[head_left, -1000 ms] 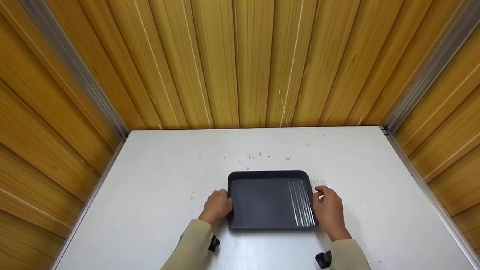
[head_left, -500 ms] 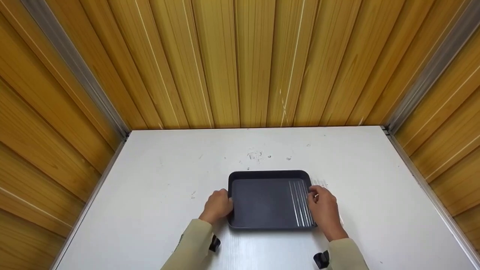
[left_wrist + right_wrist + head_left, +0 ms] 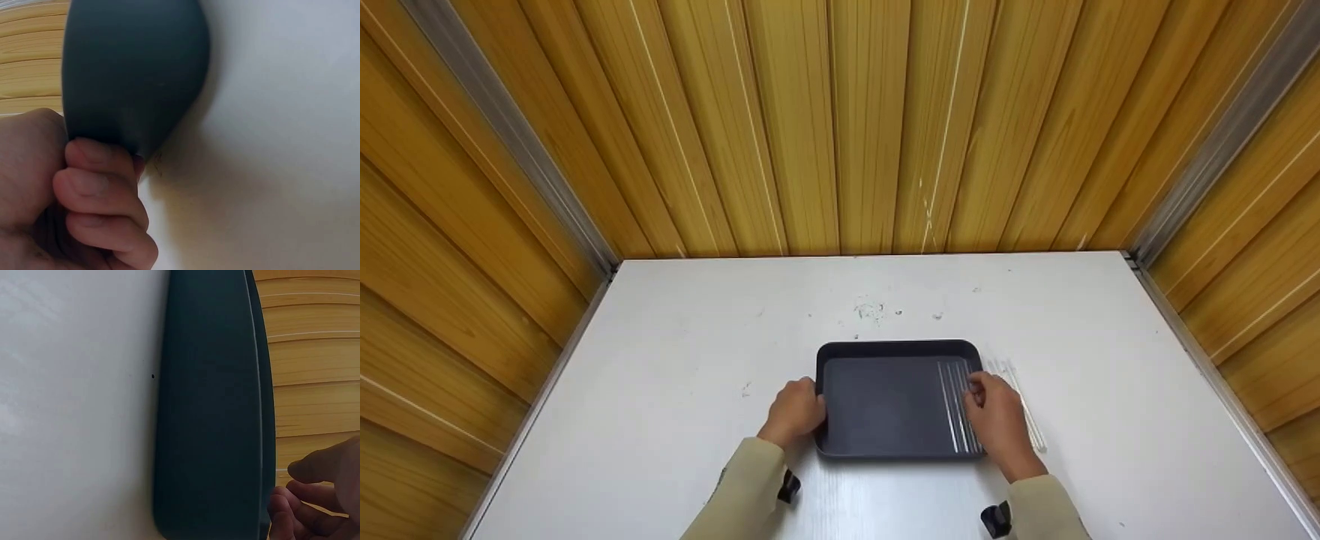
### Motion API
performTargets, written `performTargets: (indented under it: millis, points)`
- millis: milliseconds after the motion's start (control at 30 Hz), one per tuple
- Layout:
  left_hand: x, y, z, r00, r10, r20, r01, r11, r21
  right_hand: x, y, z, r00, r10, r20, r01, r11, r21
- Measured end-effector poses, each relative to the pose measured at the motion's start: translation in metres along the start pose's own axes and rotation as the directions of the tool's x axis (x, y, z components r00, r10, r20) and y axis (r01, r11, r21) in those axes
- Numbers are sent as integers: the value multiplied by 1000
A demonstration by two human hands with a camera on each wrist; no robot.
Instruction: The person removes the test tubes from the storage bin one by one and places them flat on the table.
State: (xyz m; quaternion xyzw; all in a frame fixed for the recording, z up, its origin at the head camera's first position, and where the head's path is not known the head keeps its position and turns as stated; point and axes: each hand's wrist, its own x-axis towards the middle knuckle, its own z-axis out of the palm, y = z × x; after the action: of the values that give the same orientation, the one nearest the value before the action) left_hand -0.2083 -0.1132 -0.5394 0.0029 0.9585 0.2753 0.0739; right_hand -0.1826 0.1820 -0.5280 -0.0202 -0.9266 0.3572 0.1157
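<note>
Left hand (image 3: 795, 409) grips the left wall of the dark rectangular tray (image 3: 877, 405) on the white table (image 3: 660, 360), presumably bracing it; right hand (image 3: 999, 420), fingers bent, can't tell if pinching anything, is by the parallel clear rods (image 3: 948, 405) inside.

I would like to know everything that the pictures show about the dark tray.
The tray is a dark grey rectangle with rounded corners, a smooth, flat floor and low walls; whether it is metal or plastic, I cannot tell. It appears to lie flat on the white table, open side up. Thin, clear rods lie side by side along its right part. The left hand grips its left wall. The right hand is over its right wall; contact there is unclear.
</note>
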Motion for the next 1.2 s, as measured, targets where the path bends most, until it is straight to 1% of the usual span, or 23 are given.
performTargets:
  millis: [267,367,567,767,1000,1200]
  points:
    - [0,0,0,1000,-3,-18,3,1000,7,-1,-4,2,1000,1,29,-1,1000,12]
    - [1,0,0,1000,-7,-14,7,1000,8,-1,-5,3,999,-1,45,1,1000,5]
    - [0,0,1,1000,1,-18,0,1000,14,-1,-5,6,998,-11,68,11,1000,3]
    - [0,0,1,1000,5,-21,-4,1000,14,-2,-4,8,997,-16,74,15,1000,8]
    - [0,0,1,999,22,-24,-22,1000,7,-3,-4,10,995,-22,99,24,1000,-13]
    - [1,0,2,1000,10,-25,-10,1000,13,-3,-3,12,991,-27,128,27,1000,-1]
